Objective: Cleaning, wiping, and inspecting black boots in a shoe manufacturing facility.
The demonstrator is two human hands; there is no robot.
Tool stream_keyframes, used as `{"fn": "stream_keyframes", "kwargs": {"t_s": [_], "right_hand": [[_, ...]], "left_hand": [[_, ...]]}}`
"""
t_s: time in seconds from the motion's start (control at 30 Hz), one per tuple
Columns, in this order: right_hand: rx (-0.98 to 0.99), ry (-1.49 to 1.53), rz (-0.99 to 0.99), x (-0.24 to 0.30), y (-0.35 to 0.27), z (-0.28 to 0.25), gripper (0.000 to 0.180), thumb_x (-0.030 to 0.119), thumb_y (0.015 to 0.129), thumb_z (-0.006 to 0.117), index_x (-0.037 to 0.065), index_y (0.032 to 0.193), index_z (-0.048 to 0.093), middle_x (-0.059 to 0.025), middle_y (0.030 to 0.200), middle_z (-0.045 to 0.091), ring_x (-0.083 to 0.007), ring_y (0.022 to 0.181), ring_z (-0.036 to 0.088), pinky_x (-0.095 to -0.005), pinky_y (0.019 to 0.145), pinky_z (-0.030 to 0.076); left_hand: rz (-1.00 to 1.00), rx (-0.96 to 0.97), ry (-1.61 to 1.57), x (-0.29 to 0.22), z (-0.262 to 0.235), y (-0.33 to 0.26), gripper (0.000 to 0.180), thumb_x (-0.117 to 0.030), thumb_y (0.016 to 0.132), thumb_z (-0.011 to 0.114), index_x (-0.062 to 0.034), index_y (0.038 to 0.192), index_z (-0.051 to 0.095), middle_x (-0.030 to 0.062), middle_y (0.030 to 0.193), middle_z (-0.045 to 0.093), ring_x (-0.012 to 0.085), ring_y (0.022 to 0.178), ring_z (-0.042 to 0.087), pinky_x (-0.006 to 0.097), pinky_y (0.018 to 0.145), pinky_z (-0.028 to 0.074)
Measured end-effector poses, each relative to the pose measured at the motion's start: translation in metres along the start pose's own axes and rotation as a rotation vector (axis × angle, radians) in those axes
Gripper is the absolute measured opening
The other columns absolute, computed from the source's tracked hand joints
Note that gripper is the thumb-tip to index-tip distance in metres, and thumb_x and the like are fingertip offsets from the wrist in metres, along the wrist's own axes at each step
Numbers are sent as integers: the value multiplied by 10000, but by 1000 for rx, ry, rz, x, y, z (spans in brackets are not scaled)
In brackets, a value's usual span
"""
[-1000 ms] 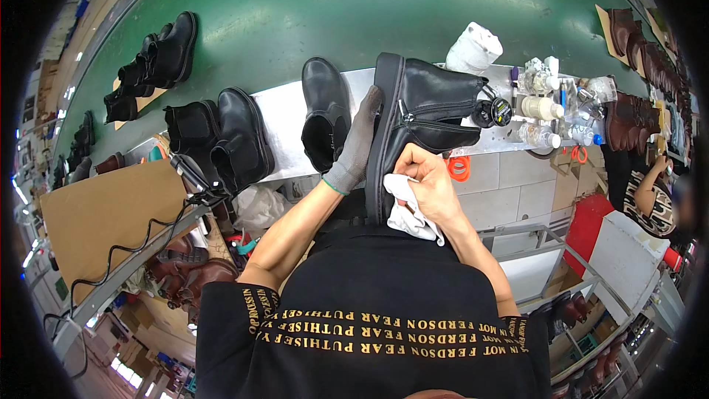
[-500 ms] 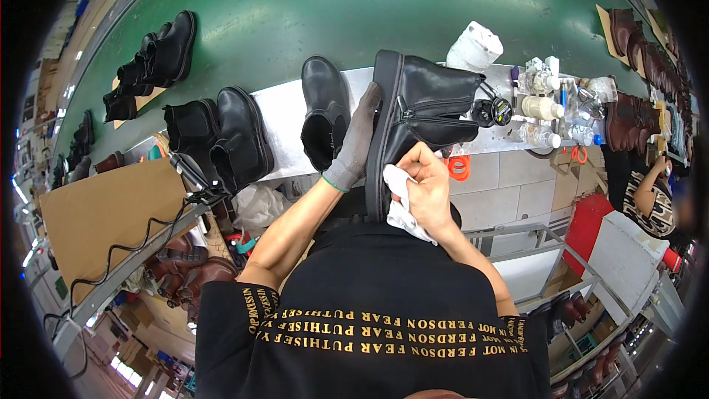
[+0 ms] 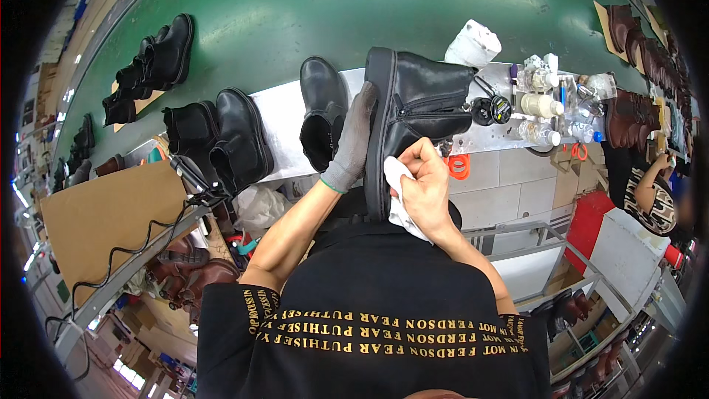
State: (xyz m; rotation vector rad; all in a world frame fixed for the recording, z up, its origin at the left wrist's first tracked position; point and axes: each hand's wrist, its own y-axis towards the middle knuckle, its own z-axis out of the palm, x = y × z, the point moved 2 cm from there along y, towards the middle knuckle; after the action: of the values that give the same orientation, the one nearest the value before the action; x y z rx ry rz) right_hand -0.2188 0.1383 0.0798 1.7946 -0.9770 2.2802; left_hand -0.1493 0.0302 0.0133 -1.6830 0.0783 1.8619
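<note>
A black ankle boot with a side zipper lies on its side in front of me, its thick sole facing left and its shaft pointing right. My left hand, in a grey glove with a green-edged cuff, holds it along the sole. In my bare right hand, a white cloth is pinched and pressed against the upper close to the sole, at the end nearest my body. The fingertips on the cloth are partly hidden. Left of my gloved hand stands another black boot.
More black boots stand at left on the bench. To the right are a white wad, a round black tin, plastic bottles and orange-handled scissors. Brown boots and another person are far right. Cardboard leans at left.
The held boot has shifted slightly left and turned a little. My left hand moved with it, and my right hand with the cloth has slid slightly along the upper.
</note>
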Motion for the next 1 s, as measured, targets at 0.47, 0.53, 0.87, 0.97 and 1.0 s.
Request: {"fn": "stream_keyframes", "kwargs": {"t_s": [0.47, 0.53, 0.87, 0.97, 1.0], "right_hand": [[186, 106, 204, 8, 14, -20, 168, 69, 784, 645, 30, 726, 493, -48, 570, 575, -66, 440, 521, -183, 376, 369], [143, 55, 163, 9, 16, -20, 169, 50, 780, 638, 28, 712, 485, -54, 569, 572, -75, 429, 520, -191, 367, 374], [297, -50, 241, 7, 8, -27, 80, -23, 693, 580, -1, 660, 510, -53, 592, 583, -63, 543, 554, -207, 462, 418], [207, -76, 45, 10, 17, -24, 75, -37, 679, 570, 0, 653, 511, -47, 589, 580, -63, 512, 538, -204, 437, 394], [208, -75, 45, 10, 15, -26, 75, -37, 679, 570, 0, 653, 511, -47, 589, 580, -63, 512, 538, -204, 437, 394]], "left_hand": [[477, -130, 746, 15, -16, -6, 511, -38, 846, 485, 41, 1312, 291, 220, 1291, 363, 338, 1197, 377, 360, 1009, 305], [463, -113, 738, 3, -13, -14, 472, -166, 956, 372, 10, 1361, 205, 129, 1354, 320, 197, 1237, 331, 315, 1046, 258], [565, -162, 748, 23, -18, -16, 580, -30, 831, 497, -1, 1356, 253, 230, 1364, 303, 403, 1278, 273, 417, 1041, 253], [592, -150, 745, 25, -18, -17, 573, -34, 837, 486, -4, 1359, 251, 227, 1364, 307, 409, 1281, 266, 419, 1045, 249], [538, -148, 700, 30, -21, -17, 574, -34, 837, 485, -7, 1360, 251, 227, 1365, 306, 410, 1281, 265, 420, 1044, 249]]}}
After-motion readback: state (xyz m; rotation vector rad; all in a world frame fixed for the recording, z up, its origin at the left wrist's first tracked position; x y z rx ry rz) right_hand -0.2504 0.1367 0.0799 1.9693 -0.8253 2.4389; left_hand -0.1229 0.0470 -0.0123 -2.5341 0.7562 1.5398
